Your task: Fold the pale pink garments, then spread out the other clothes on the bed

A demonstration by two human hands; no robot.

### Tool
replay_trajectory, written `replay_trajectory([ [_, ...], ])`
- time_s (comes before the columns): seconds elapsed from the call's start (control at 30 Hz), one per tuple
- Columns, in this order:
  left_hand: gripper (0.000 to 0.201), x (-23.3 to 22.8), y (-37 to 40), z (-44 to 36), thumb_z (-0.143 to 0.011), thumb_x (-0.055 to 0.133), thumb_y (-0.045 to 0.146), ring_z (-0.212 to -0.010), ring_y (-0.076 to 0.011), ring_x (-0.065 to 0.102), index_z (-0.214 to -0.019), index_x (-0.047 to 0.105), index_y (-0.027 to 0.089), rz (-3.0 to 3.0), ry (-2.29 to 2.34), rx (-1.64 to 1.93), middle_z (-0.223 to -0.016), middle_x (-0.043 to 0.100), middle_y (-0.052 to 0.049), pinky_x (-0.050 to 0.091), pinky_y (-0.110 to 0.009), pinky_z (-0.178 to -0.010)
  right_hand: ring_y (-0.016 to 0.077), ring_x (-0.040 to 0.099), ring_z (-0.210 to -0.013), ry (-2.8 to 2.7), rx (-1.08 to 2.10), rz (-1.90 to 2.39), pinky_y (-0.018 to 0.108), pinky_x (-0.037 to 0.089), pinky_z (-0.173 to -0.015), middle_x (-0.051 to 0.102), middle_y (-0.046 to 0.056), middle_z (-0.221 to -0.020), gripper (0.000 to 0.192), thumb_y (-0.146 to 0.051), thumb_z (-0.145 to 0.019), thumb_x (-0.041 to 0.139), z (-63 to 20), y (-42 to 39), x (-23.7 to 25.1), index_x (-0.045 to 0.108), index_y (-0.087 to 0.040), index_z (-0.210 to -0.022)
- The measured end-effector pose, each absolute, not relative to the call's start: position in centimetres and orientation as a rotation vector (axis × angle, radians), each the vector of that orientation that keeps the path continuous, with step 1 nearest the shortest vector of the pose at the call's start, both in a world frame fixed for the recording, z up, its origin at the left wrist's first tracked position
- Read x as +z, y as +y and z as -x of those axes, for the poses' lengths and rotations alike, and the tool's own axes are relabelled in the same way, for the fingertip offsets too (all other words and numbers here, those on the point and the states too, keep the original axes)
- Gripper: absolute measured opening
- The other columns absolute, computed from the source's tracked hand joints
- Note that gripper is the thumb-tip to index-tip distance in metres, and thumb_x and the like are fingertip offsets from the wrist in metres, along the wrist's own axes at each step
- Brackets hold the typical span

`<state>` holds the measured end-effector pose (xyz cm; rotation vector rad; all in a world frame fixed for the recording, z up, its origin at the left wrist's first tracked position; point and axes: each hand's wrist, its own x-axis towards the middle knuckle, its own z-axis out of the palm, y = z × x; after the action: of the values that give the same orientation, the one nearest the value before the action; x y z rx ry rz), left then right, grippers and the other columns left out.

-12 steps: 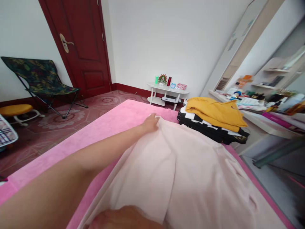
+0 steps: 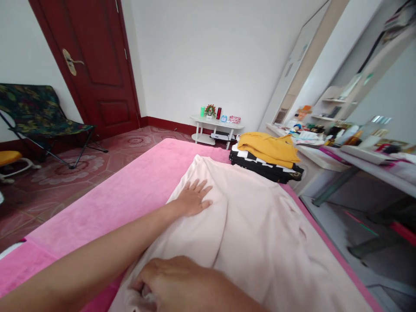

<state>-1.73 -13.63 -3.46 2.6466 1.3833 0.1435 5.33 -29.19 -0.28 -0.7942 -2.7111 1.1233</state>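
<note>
Just on the near side of the folded stack [image 2: 264, 157], the pale cloth [image 2: 250, 229] lay spread over the pink bed [image 2: 136, 173]. My left hand [image 2: 194, 199] rested flat and splayed on it, while my right hand [image 2: 177, 277], farther from the stack, clutched its bunched edge. I judged a hard tug could drag creases in or, the cloth's far edge lying so close, jostle the stack.

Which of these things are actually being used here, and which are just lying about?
In use:
- pale pink cloth
- left hand, spread flat on it
- right hand, gripping a bunched fold
- pink cover underneath

Lying about:
- stack of clothes, untouched but perhaps connected
- folding chair
- small white table
- cluttered desk
</note>
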Motion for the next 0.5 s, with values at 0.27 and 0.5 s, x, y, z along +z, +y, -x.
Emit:
replay_trajectory([
  [0.27, 0.058, -4.1, -15.9, 0.2, -0.093, 0.027, 0.048, -0.139, -0.0354, 0.018, -0.145, 0.031, 0.022, -2.620, 1.706, 0.311, -0.153, 0.023, -0.009, 0.015, -0.056, -0.109, 0.0136, 0.061, -0.096, -2.092, 0.585, 1.330, 0.023, 0.045, -0.086, 0.066, 0.004, -0.101, 0.025, -0.036, -0.091, 0.046, -21.3, -34.7, 4.8, 0.065, -0.021, -0.098],
  [0.5, 0.056, -4.3, -15.9, 0.3, -0.093, 0.029, 0.048, -0.138, -0.0339, 0.021, -0.143, 0.035, 0.023, -2.618, 1.690, 0.372, -0.151, 0.028, -0.008, 0.017, -0.054, -0.109, 0.0230, 0.062, -0.076, -1.754, 0.107, 2.512, 0.032, 0.046, -0.067, 0.065, 0.008, -0.087, 0.045, -0.061, -0.069, 0.058, -37.9, -39.5, 0.4, 0.064, -0.018, -0.082],
])
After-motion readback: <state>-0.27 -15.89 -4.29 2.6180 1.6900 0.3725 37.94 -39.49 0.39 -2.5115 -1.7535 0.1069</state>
